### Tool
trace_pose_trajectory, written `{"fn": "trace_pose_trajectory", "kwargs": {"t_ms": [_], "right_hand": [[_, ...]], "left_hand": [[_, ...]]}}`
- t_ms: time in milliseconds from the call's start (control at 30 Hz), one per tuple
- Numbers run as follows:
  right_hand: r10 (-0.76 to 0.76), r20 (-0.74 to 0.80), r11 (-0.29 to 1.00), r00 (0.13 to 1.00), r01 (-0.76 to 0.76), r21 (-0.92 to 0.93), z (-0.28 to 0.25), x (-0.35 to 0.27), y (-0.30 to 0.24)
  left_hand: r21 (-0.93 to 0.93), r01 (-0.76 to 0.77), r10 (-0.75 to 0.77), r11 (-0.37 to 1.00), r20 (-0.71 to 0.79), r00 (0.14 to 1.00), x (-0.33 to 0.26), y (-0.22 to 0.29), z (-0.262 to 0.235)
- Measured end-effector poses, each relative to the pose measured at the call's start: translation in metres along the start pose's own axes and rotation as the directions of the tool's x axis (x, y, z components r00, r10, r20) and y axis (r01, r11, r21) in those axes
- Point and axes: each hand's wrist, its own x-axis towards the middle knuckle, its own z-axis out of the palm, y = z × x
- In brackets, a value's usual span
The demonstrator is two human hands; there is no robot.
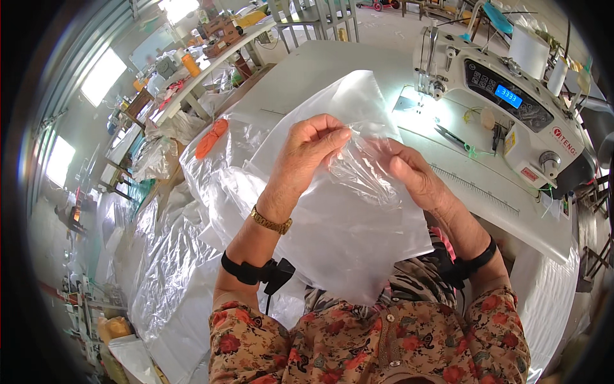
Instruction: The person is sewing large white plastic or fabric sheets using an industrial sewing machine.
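Both hands grip one clear plastic bag (361,169) above the white tabletop (320,64), left hand (307,153) pinching its top edge and right hand (412,173) closed on the crumpled film, apparently to separate the layers, beside the sewing machine (505,89).

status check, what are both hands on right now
Left hand pinching the clear crinkled plastic bag at its top edge. Right hand gripping the same bag. Held over the large clear plastic sheet. Nothing between the hands.

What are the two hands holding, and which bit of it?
Both hands hold a clear plastic bag. The left hand pinches its top edge with fingertips; the right hand grips the crumpled part beside it.
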Motion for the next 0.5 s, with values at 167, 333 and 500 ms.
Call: {"fn": "trace_pose_trajectory", "kwargs": {"t_ms": [167, 333, 500], "right_hand": [[-0.111, -0.053, 0.948, 0.992, 0.09, -0.305, 0.0002, 0.0107, -0.0098], [-0.086, -0.13, 0.993, 0.988, 0.075, -0.093, 0.0054, 0.0113, -0.01], [-0.037, -0.19, 0.997, 0.981, 0.048, 0.055, 0.0075, 0.0115, -0.0084]], "left_hand": [[0.024, 0.024, -0.024, 0.999, 0.008, 1.0, -0.0034, 0.0024, 0.0038], [0.016, 0.02, -0.021, 1.0, 0.053, 0.998, -0.0042, 0.0031, 0.009], [0.063, 0.098, -0.103, 0.993, 0.085, 0.991, -0.0039, 0.0048, 0.01]]}}
